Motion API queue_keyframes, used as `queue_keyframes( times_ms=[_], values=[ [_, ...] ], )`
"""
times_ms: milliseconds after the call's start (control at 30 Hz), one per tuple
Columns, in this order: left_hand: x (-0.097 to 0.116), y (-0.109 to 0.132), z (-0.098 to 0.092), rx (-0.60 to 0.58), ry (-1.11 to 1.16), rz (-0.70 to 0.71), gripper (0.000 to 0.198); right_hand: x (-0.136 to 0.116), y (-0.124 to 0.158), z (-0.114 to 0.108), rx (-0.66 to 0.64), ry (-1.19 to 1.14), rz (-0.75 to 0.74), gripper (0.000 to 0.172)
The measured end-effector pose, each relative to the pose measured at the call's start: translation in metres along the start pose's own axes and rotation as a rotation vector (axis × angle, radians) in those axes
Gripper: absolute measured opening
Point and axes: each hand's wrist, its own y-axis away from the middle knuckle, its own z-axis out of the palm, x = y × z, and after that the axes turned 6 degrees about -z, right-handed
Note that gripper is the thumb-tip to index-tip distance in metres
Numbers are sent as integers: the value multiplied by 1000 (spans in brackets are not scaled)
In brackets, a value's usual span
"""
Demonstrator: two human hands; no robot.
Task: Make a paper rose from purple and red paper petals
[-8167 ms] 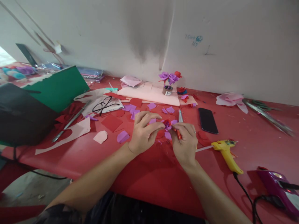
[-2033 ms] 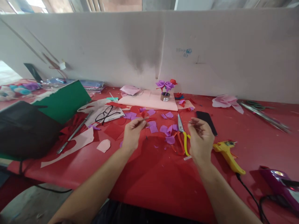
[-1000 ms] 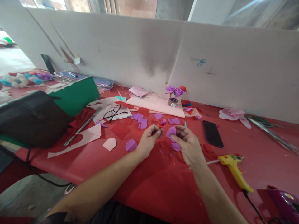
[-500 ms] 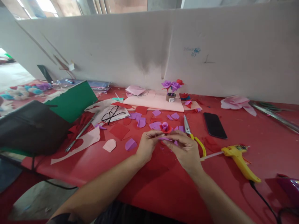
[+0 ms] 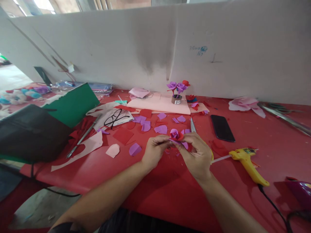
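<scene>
Between my hands is a small paper flower (image 5: 175, 133) with a rolled purple centre and red outer petals, held a little above the red table. My left hand (image 5: 155, 150) pinches its left side at the base. On the other side my right hand (image 5: 196, 152) grips the flower with thumb and fingers, partly hiding a purple petal beneath it. Scissors (image 5: 192, 125) lie behind my right hand, which covers most of their yellow handle. Purple petal pieces (image 5: 160, 129) are scattered just beyond the flower, and another purple piece (image 5: 135, 149) lies left of my left hand.
A yellow glue gun (image 5: 247, 163) and a black phone (image 5: 223, 128) lie to the right. Finished flowers stand in a small brown holder (image 5: 176, 99) at the back. Eyeglasses (image 5: 116, 118), a metal rod (image 5: 81, 137) and a green board (image 5: 73, 105) are on the left.
The flower has turned slightly and its purple centre faces me more. My right hand has shifted its hold and now covers more of the scissors' handle. The view has moved slightly.
</scene>
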Motion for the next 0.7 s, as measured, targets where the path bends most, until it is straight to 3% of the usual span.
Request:
queue_keyframes(
  times_ms=[233, 467, 700],
  values=[
    [-4, -4, -6, -60, -81, 130, 7, -1, -4, -3, 32, 23, -113, 10],
    [-1, -10, -15, -111, -183, 299, 23, 0, -4, -4, 32, -13, -181, 17],
    [2, -8, -13, -158, -209, 331, 21, 1, -5, -6, 70, -38, -170, 18]
  ],
)
